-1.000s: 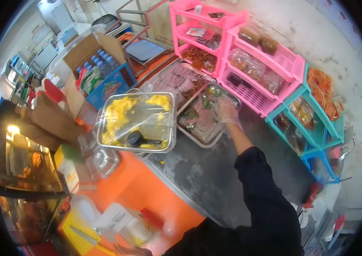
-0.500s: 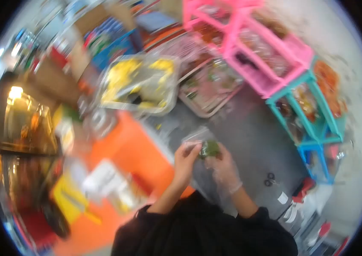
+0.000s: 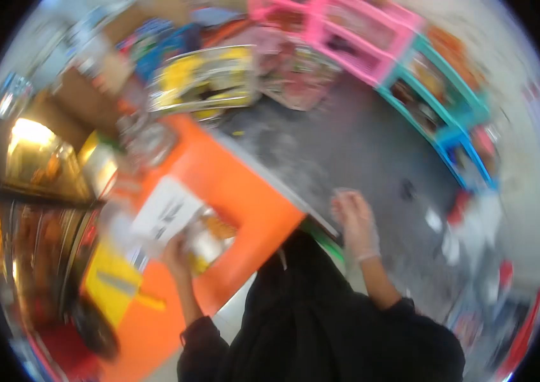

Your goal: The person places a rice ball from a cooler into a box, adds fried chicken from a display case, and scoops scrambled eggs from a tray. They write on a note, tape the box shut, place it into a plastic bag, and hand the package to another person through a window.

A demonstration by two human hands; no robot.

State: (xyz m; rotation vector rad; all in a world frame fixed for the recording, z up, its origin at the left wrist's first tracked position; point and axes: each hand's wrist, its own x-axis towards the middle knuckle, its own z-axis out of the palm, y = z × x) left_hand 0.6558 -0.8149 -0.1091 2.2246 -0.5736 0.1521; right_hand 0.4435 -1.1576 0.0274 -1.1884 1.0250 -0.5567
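On the left, my bare left hand (image 3: 176,254) reaches over the orange table, right at the lower edge of a white sheet with dark print (image 3: 167,210). Its fingers are smeared by motion, and what they hold, if anything, I cannot tell. Beside it lies a see-through pack (image 3: 213,239) with white, brown and yellow contents. My right hand (image 3: 355,223), in a clear plastic glove, hovers over the grey tabletop (image 3: 308,153) with loosely bent fingers and nothing visible in them.
Behind are a clear tray with yellow pieces (image 3: 203,79) and a tray with pinkish contents (image 3: 298,79). Pink (image 3: 362,38), teal (image 3: 435,95) and blue bins (image 3: 467,159) line the right. A knife (image 3: 117,282) lies on a yellow board (image 3: 107,299); dark scissors (image 3: 408,189) lie right.
My hands have parted: the left went left to the printed sheet, the right stayed over the grey top. The small clear bag with green contents has left view. My view turned and shifted.
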